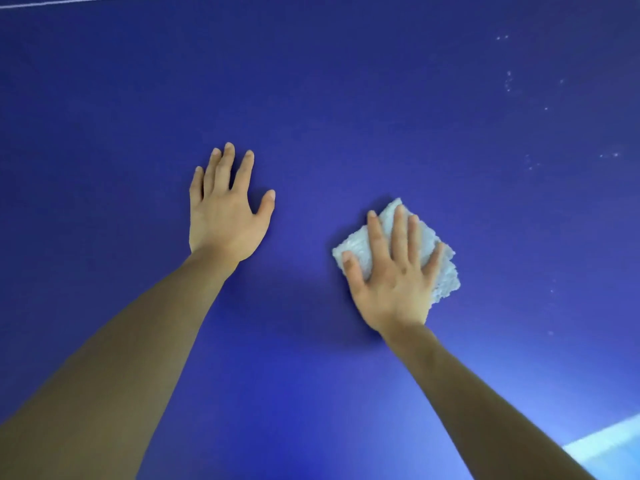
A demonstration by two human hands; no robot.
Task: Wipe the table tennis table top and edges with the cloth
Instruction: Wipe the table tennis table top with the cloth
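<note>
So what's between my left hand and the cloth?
Nothing but bare blue table top, seen in the head view, separates the left hand from the cloth under the right hand.

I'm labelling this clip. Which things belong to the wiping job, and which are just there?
Job: cloth, flat under right hand; table; specks at right, likely dirt to wipe.
Just there: left hand, resting flat on table; line, top left; light patch, bottom right.

Extended forward: left arm (131, 341), right arm (485, 393). Laid flat, fingers spread: left hand (227, 216). Pressed palm-down, fingers straight: right hand (394, 271).
</note>
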